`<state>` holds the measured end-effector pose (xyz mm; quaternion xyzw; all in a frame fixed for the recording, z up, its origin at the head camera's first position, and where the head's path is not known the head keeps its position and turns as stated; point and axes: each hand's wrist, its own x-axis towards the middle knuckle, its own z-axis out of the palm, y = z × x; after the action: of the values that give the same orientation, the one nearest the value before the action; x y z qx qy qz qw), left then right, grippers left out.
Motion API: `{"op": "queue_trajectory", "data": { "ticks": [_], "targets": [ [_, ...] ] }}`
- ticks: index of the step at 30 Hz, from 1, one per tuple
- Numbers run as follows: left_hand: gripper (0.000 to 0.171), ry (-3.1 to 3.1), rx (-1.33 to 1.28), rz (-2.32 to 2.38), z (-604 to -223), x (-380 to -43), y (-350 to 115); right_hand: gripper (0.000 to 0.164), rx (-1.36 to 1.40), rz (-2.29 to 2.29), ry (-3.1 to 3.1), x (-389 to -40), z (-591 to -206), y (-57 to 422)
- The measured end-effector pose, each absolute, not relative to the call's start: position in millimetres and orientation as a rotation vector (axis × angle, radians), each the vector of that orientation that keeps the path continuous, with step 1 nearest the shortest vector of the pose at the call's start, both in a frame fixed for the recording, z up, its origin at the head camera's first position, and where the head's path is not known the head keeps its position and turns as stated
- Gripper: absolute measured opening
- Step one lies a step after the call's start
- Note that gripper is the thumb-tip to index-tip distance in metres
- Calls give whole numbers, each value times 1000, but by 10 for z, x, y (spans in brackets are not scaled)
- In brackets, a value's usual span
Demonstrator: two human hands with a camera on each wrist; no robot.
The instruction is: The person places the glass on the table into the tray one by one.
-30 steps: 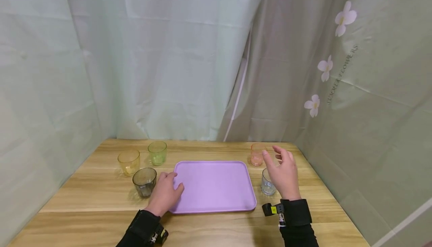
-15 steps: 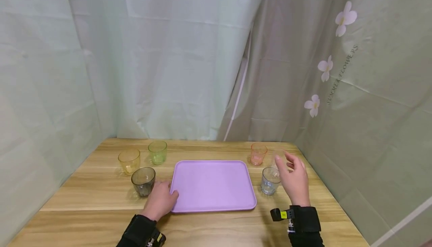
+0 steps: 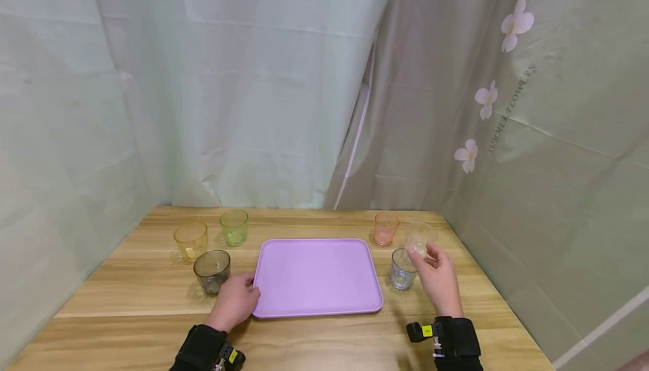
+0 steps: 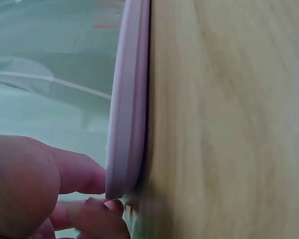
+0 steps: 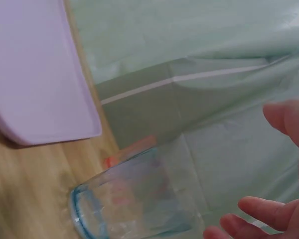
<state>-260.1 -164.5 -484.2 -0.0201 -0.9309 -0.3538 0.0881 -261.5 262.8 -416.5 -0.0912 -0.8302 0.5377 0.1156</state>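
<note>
A pale purple rectangular tray (image 3: pixel 319 278) lies flat in the middle of the wooden table. My left hand (image 3: pixel 235 302) is at its left edge; in the left wrist view, the thumb (image 4: pixel 82 174) meets the tray's rim on one side and the fingers curl against the other. To the right of the tray, my right hand (image 3: pixel 440 281) is held with thumb and fingers apart and nothing between them. It is beside a bluish clear glass (image 3: pixel 401 275), just in front of a colourless glass (image 3: pixel 418 235). In the right wrist view the bluish glass (image 5: pixel 124 204) stands apart from the fingers.
An orange glass (image 3: pixel 386 230) stands behind the bluish one. Left of the tray are a smoky grey glass (image 3: pixel 212 275), close to my left hand, a yellow glass (image 3: pixel 191 242) and a green glass (image 3: pixel 234 229). Pale curtains (image 3: pixel 269 106) enclose the table's back and sides.
My left hand has drawn back left and down onto the tray's edge and now grips it. My right hand has moved right and lower, uncovering the bluish and colourless glasses.
</note>
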Motion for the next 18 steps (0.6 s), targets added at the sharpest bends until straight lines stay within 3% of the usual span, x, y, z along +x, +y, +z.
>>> {"op": "queue_trajectory", "data": {
  "ticks": [6,11,18],
  "targets": [
    [46,-2752,47,-1310,-4875,-2553,-1693,103,-254,1539,-2520,-2669,-4313,2602],
    [49,-2708,64,-1439,-4896,-2514,-1704,108,-249,1520,-2554,-2731,-4456,2606],
    [54,-2724,89,-1481,-4890,-2529,-1703,99,-232,1517,-2520,-2791,-4585,2628]
  ]
}}
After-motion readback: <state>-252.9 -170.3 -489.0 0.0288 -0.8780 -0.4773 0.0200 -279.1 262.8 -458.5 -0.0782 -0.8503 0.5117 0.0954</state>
